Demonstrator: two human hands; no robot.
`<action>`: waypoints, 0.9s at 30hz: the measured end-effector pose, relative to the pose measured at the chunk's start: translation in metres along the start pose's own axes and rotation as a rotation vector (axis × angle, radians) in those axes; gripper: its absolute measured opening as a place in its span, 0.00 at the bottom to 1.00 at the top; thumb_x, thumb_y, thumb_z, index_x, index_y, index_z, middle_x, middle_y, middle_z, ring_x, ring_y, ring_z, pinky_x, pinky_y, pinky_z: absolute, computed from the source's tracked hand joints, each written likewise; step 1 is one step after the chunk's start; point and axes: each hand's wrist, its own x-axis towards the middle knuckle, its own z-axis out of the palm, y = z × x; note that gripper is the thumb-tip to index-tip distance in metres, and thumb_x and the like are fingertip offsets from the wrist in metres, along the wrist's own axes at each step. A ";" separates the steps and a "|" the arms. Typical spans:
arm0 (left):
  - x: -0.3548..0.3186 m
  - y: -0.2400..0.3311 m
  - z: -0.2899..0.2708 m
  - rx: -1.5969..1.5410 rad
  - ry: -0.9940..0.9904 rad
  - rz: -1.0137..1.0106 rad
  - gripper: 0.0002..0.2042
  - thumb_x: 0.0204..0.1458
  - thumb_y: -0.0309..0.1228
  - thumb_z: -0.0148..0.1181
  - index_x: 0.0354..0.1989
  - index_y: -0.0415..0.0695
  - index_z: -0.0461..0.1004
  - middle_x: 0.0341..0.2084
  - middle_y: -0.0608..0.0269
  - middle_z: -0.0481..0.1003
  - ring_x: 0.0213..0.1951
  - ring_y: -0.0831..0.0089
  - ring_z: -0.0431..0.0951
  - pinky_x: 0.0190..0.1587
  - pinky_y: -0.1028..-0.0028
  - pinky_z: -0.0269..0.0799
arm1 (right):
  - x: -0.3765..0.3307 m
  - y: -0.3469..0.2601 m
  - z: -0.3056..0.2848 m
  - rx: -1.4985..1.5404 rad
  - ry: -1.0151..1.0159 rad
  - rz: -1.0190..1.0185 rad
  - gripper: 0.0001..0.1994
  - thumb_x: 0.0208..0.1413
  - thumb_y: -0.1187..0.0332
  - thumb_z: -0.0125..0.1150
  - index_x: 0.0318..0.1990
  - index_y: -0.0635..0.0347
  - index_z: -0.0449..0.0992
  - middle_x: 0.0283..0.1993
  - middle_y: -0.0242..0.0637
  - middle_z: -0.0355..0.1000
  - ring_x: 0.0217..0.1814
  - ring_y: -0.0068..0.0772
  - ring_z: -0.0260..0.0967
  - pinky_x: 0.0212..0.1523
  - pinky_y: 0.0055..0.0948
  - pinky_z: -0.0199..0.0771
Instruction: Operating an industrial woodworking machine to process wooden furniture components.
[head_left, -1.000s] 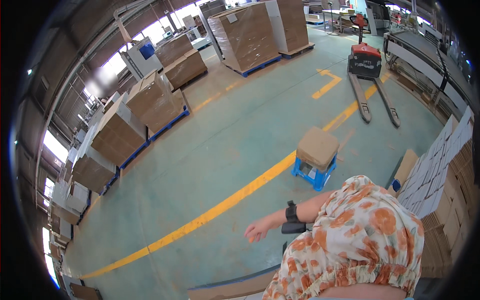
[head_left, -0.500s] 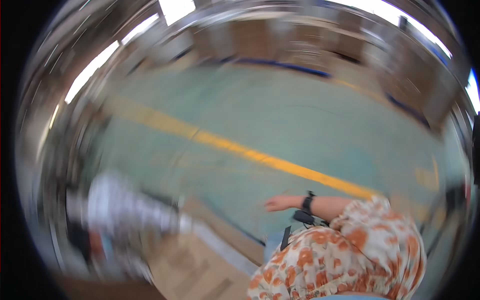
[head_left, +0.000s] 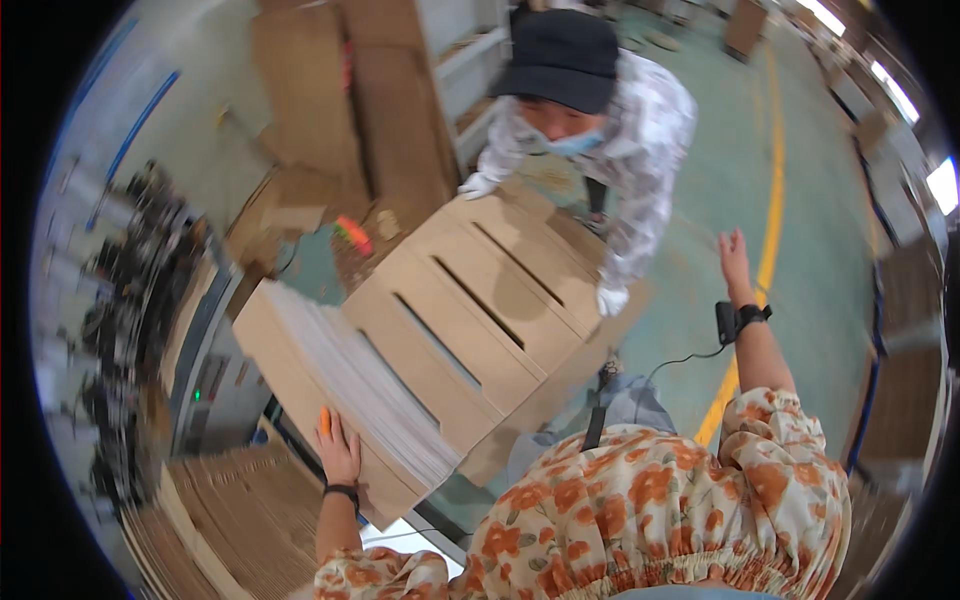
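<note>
My left hand (head_left: 340, 455) lies flat, fingers spread, on the near left end of a stack of flat cardboard blanks (head_left: 300, 370). Something orange covers or sits at one of its fingertips; which, I cannot tell. The pile's pale layered edges face up, and slotted cardboard sheets (head_left: 480, 290) fan out from it to the far right. A co-worker's white-gloved hands (head_left: 612, 300) touch the far edges of these sheets. Out to the right, my right hand (head_left: 735, 262) is stretched over the floor with nothing in it. Black bands circle both my wrists.
The co-worker in a black cap (head_left: 562, 55) leans over the far side. A machine (head_left: 120, 330) lines the left, with more stacked cardboard (head_left: 240, 515) at lower left. Tall brown boards (head_left: 310, 90) lean behind. A yellow line (head_left: 775, 200) crosses the green floor.
My view has swung left from the blurred open floor to the cardboard and the co-worker. My left hand, unseen before, now rests on the stack. My right arm stays outstretched.
</note>
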 end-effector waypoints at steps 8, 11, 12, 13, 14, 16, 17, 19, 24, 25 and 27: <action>-0.030 0.130 0.015 0.156 0.230 -0.512 0.21 0.52 0.33 0.53 0.56 0.46 0.66 0.43 0.51 0.73 0.50 0.49 0.67 0.57 0.55 0.58 | 0.112 -0.035 0.137 0.649 -0.762 0.235 0.27 0.54 0.52 0.54 0.58 0.58 0.64 0.52 0.39 0.68 0.53 0.39 0.65 0.52 0.38 0.67; -0.057 0.286 0.056 -0.066 0.567 -0.585 0.27 0.43 0.33 0.63 0.55 0.43 0.65 0.57 0.40 0.60 0.55 0.45 0.63 0.54 0.57 0.63 | 0.178 0.012 0.185 0.810 -0.953 0.446 0.26 0.58 0.57 0.45 0.63 0.56 0.59 0.61 0.42 0.62 0.59 0.46 0.62 0.58 0.44 0.63; -0.081 0.337 0.074 -0.131 0.523 -0.685 0.28 0.45 0.33 0.62 0.56 0.43 0.64 0.59 0.42 0.59 0.58 0.46 0.60 0.57 0.57 0.59 | 0.159 0.016 0.204 0.333 -1.607 0.153 0.25 0.60 0.57 0.44 0.62 0.59 0.59 0.61 0.42 0.61 0.62 0.41 0.59 0.61 0.40 0.61; -0.111 0.392 0.088 -0.191 0.487 -0.789 0.28 0.47 0.33 0.61 0.58 0.43 0.63 0.60 0.43 0.57 0.60 0.47 0.58 0.61 0.58 0.56 | 0.140 0.016 0.223 -0.225 -2.161 -0.239 0.25 0.62 0.56 0.43 0.62 0.62 0.59 0.62 0.43 0.61 0.65 0.36 0.56 0.64 0.36 0.59; -0.129 0.436 0.118 -0.305 0.492 -0.957 0.26 0.47 0.34 0.62 0.57 0.43 0.64 0.60 0.43 0.57 0.60 0.48 0.58 0.61 0.59 0.57 | 0.092 0.049 0.257 -0.250 -2.203 -0.263 0.25 0.62 0.56 0.43 0.62 0.62 0.59 0.62 0.43 0.61 0.65 0.36 0.56 0.64 0.36 0.59; -0.088 0.483 0.149 -0.539 0.463 -1.060 0.24 0.48 0.36 0.61 0.54 0.43 0.67 0.59 0.43 0.57 0.60 0.50 0.59 0.60 0.60 0.58 | 0.078 0.165 0.359 -0.759 -2.355 2.063 0.16 0.57 0.51 0.49 0.27 0.53 0.68 0.29 0.32 0.68 0.26 0.33 0.63 0.27 0.31 0.63; -0.112 0.516 0.150 -0.522 0.395 -1.212 0.23 0.49 0.37 0.61 0.54 0.44 0.67 0.59 0.44 0.58 0.60 0.51 0.59 0.60 0.61 0.59 | 0.060 0.167 0.366 -0.852 -2.382 2.066 0.16 0.57 0.51 0.49 0.27 0.53 0.68 0.29 0.32 0.68 0.26 0.33 0.63 0.27 0.31 0.63; -0.150 0.567 0.145 -0.486 0.405 -1.263 0.22 0.49 0.37 0.60 0.53 0.42 0.68 0.58 0.44 0.59 0.59 0.50 0.61 0.59 0.61 0.60 | 0.037 0.168 0.371 -1.103 -2.356 1.569 0.17 0.57 0.50 0.47 0.28 0.54 0.69 0.29 0.35 0.67 0.29 0.38 0.64 0.29 0.34 0.65; -0.194 0.660 0.147 -0.565 0.385 -1.424 0.19 0.51 0.38 0.57 0.50 0.42 0.69 0.57 0.48 0.62 0.57 0.52 0.64 0.57 0.62 0.63 | 0.021 0.160 0.341 -1.183 -2.476 1.664 0.19 0.58 0.54 0.48 0.40 0.63 0.72 0.41 0.43 0.72 0.45 0.42 0.67 0.49 0.38 0.66; -0.195 0.676 0.155 -0.584 0.432 -1.358 0.19 0.52 0.38 0.57 0.50 0.43 0.70 0.56 0.49 0.63 0.56 0.53 0.65 0.56 0.62 0.64 | 0.029 0.159 0.335 -1.162 -2.486 1.728 0.18 0.56 0.53 0.47 0.43 0.59 0.72 0.43 0.40 0.71 0.45 0.46 0.66 0.46 0.42 0.65; -0.215 0.723 0.174 -0.602 0.474 -1.318 0.18 0.52 0.38 0.56 0.50 0.44 0.70 0.56 0.50 0.63 0.55 0.53 0.66 0.55 0.63 0.65 | 0.025 0.172 0.317 -1.091 -2.501 1.640 0.17 0.57 0.54 0.46 0.41 0.58 0.72 0.39 0.39 0.70 0.41 0.45 0.66 0.43 0.42 0.67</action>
